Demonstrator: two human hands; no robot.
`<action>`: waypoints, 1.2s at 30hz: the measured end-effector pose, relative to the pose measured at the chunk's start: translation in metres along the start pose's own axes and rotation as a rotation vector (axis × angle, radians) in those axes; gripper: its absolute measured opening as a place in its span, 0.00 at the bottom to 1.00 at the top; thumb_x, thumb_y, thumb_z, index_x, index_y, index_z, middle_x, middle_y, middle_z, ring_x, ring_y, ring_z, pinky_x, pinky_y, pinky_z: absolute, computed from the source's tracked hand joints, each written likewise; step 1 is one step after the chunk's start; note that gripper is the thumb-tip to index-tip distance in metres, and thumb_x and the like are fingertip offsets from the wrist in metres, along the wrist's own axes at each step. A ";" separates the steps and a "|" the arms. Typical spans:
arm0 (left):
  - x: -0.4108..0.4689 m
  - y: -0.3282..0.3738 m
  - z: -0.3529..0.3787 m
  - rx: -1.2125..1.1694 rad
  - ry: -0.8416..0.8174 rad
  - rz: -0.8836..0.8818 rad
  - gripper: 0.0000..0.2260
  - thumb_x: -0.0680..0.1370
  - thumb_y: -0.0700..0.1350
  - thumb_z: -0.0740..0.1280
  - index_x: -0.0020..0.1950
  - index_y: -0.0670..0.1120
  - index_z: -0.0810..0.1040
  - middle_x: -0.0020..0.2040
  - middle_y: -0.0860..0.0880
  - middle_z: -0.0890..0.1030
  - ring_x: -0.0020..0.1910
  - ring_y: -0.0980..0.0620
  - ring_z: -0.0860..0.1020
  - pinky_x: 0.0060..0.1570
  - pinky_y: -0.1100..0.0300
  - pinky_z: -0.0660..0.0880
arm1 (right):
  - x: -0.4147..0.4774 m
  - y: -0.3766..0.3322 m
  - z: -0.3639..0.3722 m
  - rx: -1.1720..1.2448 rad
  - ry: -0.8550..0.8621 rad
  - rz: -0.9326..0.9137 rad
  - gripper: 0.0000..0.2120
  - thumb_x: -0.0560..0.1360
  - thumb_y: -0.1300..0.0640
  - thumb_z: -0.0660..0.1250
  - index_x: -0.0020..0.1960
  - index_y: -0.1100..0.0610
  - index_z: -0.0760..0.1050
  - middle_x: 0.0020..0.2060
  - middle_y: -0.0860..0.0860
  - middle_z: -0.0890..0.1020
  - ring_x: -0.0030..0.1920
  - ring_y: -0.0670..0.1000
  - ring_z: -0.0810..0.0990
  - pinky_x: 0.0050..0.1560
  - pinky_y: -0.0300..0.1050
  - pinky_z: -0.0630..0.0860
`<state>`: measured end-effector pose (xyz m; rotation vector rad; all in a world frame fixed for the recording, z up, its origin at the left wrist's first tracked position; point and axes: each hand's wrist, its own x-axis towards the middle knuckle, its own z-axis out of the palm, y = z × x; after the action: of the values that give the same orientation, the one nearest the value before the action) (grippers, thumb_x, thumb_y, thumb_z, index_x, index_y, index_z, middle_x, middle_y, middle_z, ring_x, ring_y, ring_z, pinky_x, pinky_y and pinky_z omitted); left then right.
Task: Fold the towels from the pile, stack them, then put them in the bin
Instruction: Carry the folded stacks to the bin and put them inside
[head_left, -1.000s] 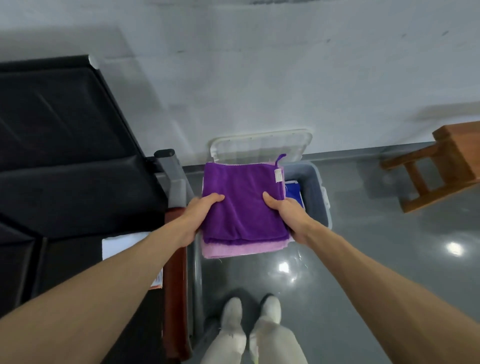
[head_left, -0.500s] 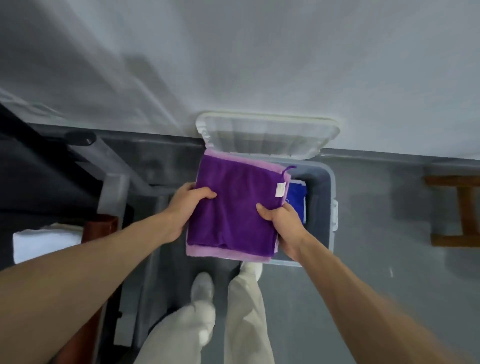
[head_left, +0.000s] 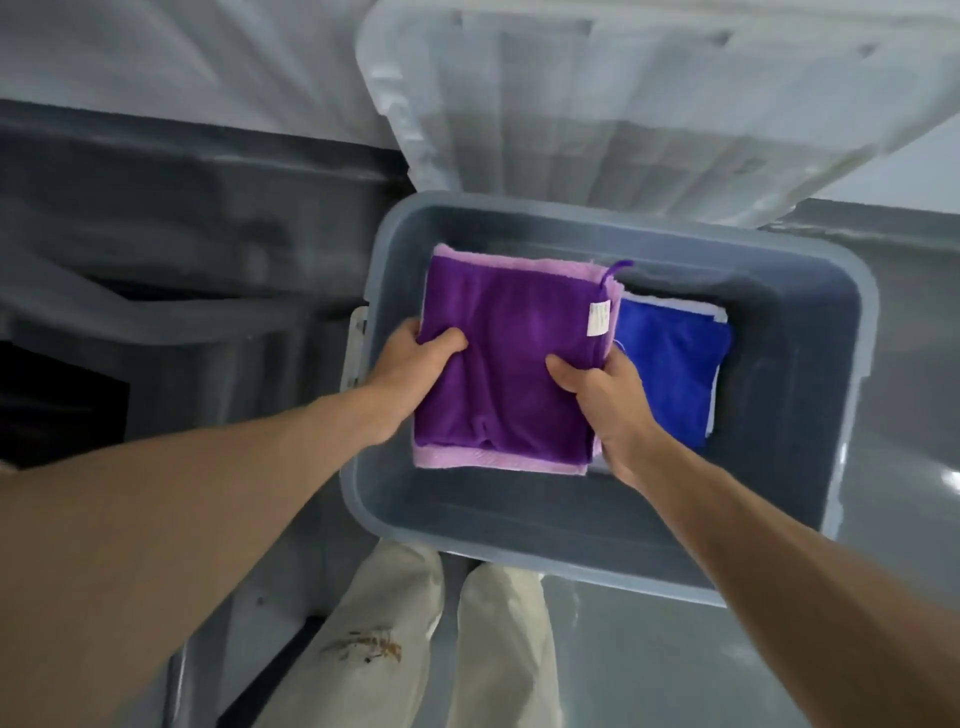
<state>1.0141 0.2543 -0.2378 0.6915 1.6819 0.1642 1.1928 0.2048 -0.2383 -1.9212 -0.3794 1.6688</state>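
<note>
Left hand (head_left: 410, 364) and right hand (head_left: 602, 395) clamped on folded purple towel stack (head_left: 509, 374), inside grey bin (head_left: 810, 364), beside blue towel (head_left: 670, 364).

1. Dim, flat, bluish indoor light; the colours look muted.
2. Soft motion blur smears the translucent white plastic lid (head_left: 649, 98).
3. A small glare spot shines on the glossy grey floor (head_left: 953, 475).
4. Wide-angle distortion bends the edges.
</note>
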 end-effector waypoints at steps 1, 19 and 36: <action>0.013 -0.003 0.002 -0.008 0.006 0.017 0.15 0.76 0.49 0.67 0.62 0.50 0.72 0.51 0.49 0.81 0.48 0.51 0.80 0.44 0.57 0.75 | 0.011 0.005 0.002 0.003 0.009 -0.016 0.15 0.75 0.61 0.70 0.61 0.55 0.74 0.54 0.48 0.81 0.54 0.51 0.80 0.59 0.52 0.77; 0.094 -0.031 0.016 0.037 -0.084 0.046 0.27 0.79 0.60 0.62 0.76 0.53 0.63 0.67 0.51 0.74 0.58 0.53 0.76 0.55 0.60 0.72 | 0.082 0.039 0.024 -0.316 0.217 -0.012 0.26 0.78 0.51 0.66 0.72 0.56 0.63 0.65 0.51 0.75 0.65 0.54 0.74 0.62 0.46 0.71; -0.166 0.050 -0.106 0.199 -0.157 0.116 0.10 0.81 0.47 0.62 0.59 0.46 0.77 0.50 0.48 0.82 0.51 0.51 0.81 0.59 0.54 0.75 | -0.188 -0.083 0.048 -0.495 0.078 -0.097 0.22 0.79 0.56 0.64 0.72 0.58 0.65 0.63 0.54 0.77 0.58 0.51 0.75 0.53 0.40 0.69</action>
<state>0.9446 0.2355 -0.0478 0.9288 1.5203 0.0230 1.1238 0.1780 -0.0408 -2.2632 -0.9081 1.5290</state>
